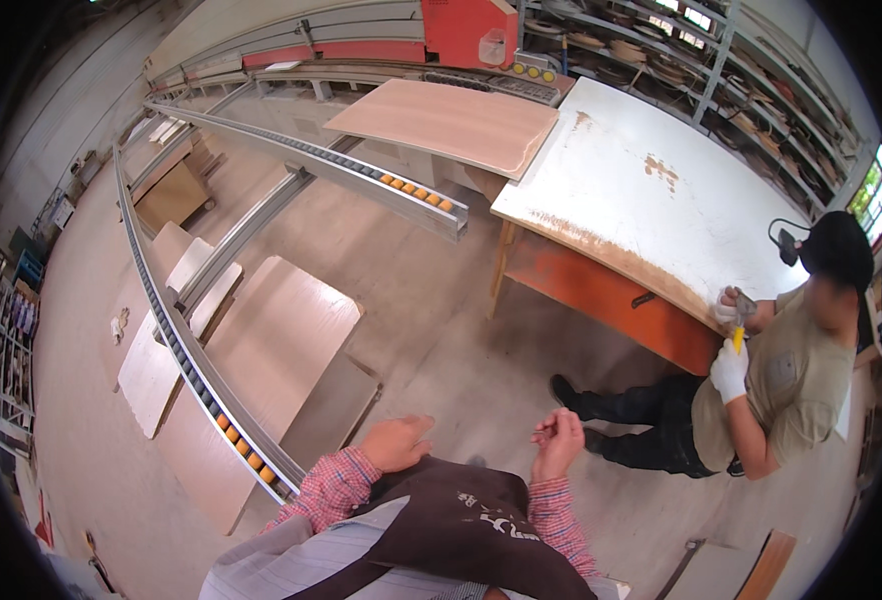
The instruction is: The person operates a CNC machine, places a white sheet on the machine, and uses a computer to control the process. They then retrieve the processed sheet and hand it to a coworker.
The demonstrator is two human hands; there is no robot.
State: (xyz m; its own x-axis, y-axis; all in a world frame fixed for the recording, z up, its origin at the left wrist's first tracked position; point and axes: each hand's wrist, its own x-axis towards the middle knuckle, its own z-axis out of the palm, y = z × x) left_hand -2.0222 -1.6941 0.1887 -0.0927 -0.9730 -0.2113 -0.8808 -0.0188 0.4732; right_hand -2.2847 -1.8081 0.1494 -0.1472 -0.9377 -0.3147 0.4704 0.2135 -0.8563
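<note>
My left hand (398,443) is held in front of my dark apron (461,515), with its fingers stretched out and nothing visible in them. It is nearest to the end of the roller rail (229,428) on the left, without touching it. My right hand (559,442) is raised in front of the apron's right side, fingers loosely curled in. Nothing shows in that hand. Both hands hang in the air, apart from each other.
A co-worker (786,375) in white gloves stands at right, holding a yellow-handled tool (739,338) by a white-topped table (621,180). Pinkish boards (281,330) lie low beneath the left rail. Another roller rail (361,172) and a large board (451,120) are ahead.
</note>
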